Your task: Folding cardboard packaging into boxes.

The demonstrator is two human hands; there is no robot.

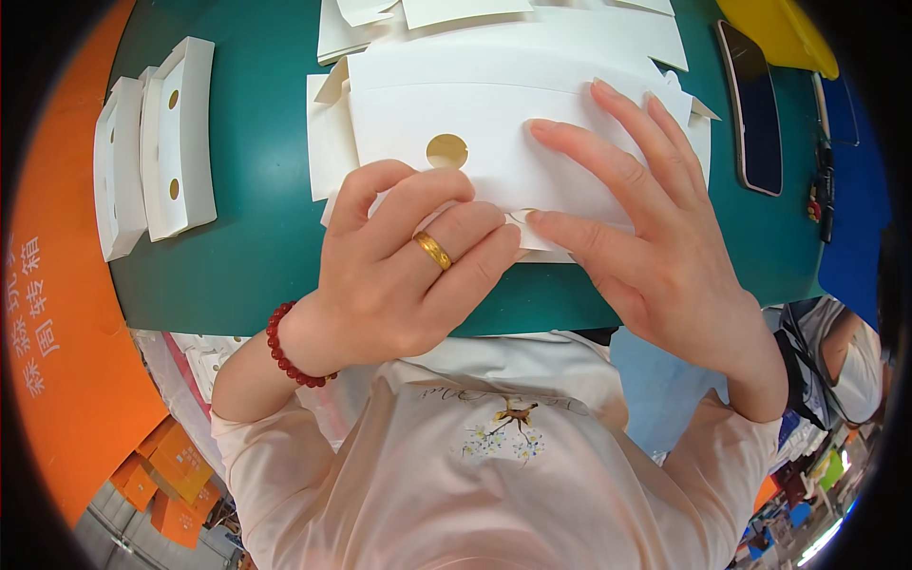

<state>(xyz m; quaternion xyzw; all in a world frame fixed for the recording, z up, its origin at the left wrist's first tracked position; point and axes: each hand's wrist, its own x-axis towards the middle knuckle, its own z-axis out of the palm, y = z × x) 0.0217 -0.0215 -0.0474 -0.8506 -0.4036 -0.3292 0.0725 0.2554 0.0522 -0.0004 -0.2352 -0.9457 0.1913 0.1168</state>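
Note:
A white cardboard box blank with a round hole lies on the green table in front of me, its near edge partly folded. My left hand, with a gold ring and a red bead bracelet, is curled over the near edge, fingertips gripping the card close to the hole. Spread across the right part of the card is my right hand, fingers apart, its thumb by a small flap at the near edge. The left fingers hide part of that edge. More white blanks lie underneath and behind.
Folded white boxes with round holes stand at the left of the green table. A dark phone, a yellow item and a black pen are at the right. A large orange crate borders the table's left side.

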